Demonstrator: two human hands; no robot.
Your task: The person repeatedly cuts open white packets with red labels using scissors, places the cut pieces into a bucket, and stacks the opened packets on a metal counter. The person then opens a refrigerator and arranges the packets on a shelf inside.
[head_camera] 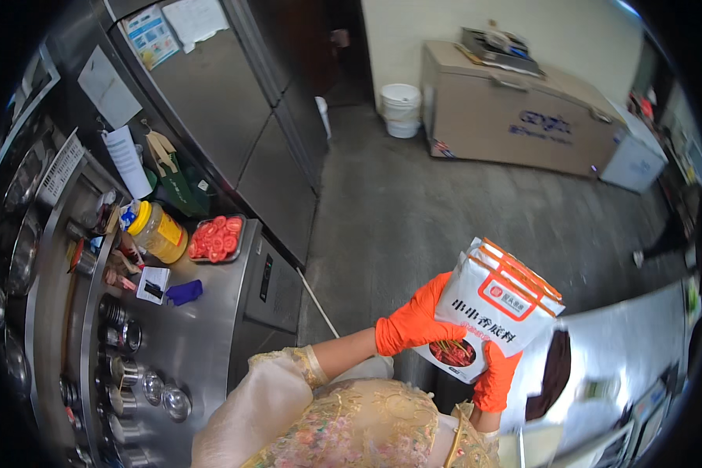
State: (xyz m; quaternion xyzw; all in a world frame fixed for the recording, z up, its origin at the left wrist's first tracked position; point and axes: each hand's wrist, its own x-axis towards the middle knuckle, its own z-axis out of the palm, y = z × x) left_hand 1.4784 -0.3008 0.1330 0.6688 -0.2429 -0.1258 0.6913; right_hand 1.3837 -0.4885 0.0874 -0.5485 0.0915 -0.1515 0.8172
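Note:
Both hands wear orange rubber gloves. Between them is a stack of several white food packets (474,310) with orange edges, printed writing and a picture of red food on skewers. My left hand (418,319) grips the stack's left side, thumb across the front. At the lower right edge my right hand (496,374) holds the packets, its thumb also on the front face. The stack is tilted and held in the air before my body, above the floor and beside a shiny metal worktop (632,333) on the right.
A steel counter (210,327) on the left bears a tray of sliced tomatoes (216,238), a yellow-lidded jar (158,231), a purple cloth (184,292) and several metal cups. Beyond stand a steel refrigerator (222,99), a white bucket (401,111) and a chest freezer (515,117). A person's leg (667,237) shows far right.

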